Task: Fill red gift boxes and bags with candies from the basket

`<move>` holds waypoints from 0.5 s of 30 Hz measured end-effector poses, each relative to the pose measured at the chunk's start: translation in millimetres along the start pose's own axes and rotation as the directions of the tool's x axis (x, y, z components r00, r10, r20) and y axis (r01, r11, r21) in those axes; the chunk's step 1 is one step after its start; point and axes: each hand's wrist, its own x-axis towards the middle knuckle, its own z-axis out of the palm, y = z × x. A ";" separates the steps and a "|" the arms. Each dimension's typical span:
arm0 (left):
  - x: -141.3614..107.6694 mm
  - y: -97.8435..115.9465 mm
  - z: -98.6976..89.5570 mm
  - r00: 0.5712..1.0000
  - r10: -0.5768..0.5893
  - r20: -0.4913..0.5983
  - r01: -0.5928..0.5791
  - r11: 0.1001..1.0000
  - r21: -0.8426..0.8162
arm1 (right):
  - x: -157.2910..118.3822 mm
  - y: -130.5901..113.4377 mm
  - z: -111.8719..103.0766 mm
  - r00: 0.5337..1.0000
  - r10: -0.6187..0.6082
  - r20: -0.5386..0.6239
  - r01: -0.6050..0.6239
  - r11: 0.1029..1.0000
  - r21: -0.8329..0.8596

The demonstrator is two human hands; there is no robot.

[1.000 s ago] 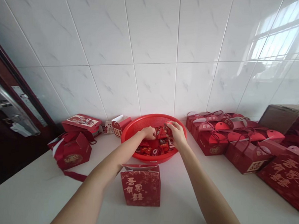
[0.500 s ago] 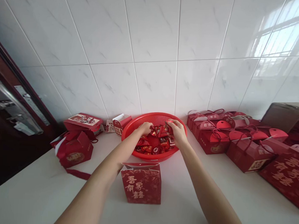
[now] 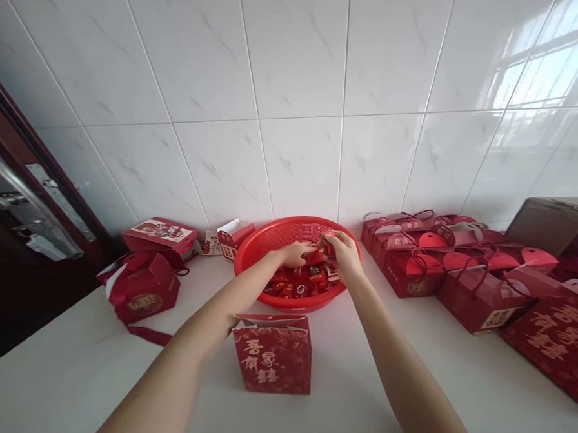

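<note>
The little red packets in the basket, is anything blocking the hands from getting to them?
Nothing visible blocks them. The left hand is inside the red basket, at the red packets. The right hand pinches something red by the basket's right side. The red bag stands nearer the camera, not between.

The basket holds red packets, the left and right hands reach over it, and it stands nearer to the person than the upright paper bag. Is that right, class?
Not quite: the head view shows the upright paper bag nearer to the person, with the basket beyond it. The basket does hold red packets, and the left hand and right hand reach over it.
</note>
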 end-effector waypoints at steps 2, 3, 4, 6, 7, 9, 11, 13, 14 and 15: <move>-0.1 4.8 -0.2 0.999 0.024 0.027 -0.024 1.000 0.000 | 0.9 1.1 -1.0 1.000 -0.007 0.007 0.007 1.000 -0.001; -0.6 5.6 -0.6 0.999 0.021 0.033 -0.021 1.000 0.002 | 1.0 1.3 -1.3 1.000 -0.010 0.009 0.010 1.000 0.000; -1.5 5.5 -1.2 0.999 0.009 0.035 -0.009 1.000 0.007 | 1.1 1.4 -1.5 1.000 -0.011 0.012 0.011 1.000 0.000; -3.8 3.7 -2.6 0.999 -0.028 0.034 0.027 0.999 0.020 | 0.8 1.1 -1.5 1.000 -0.009 0.013 0.009 1.000 -0.001; -5.1 2.7 -3.3 0.998 -0.046 0.035 0.045 0.999 0.025 | 0.7 0.9 -1.4 1.000 -0.009 0.010 0.009 1.000 -0.002; -7.9 2.3 -4.6 0.997 -0.065 0.040 0.064 0.998 0.026 | 0.6 0.6 -1.1 1.000 -0.011 0.005 0.011 1.000 -0.003; -10.6 5.3 -5.5 0.998 -0.054 0.044 0.053 0.999 0.009 | 0.9 0.8 -1.0 1.000 -0.018 0.008 0.018 1.000 0.000; -12.6 11.3 -5.7 0.998 -0.017 0.053 0.018 1.000 -0.023 | 1.5 1.3 -1.1 1.000 -0.021 0.014 0.021 1.000 0.004; -13.2 14.8 -5.5 0.998 0.005 0.061 -0.003 0.999 -0.041 | 1.9 1.7 -1.2 1.000 -0.021 0.017 0.021 1.000 0.008; -13.5 18.3 -5.0 0.996 0.034 0.077 -0.029 0.998 -0.061 | 2.3 2.1 -1.3 1.000 -0.021 0.019 0.021 1.000 0.012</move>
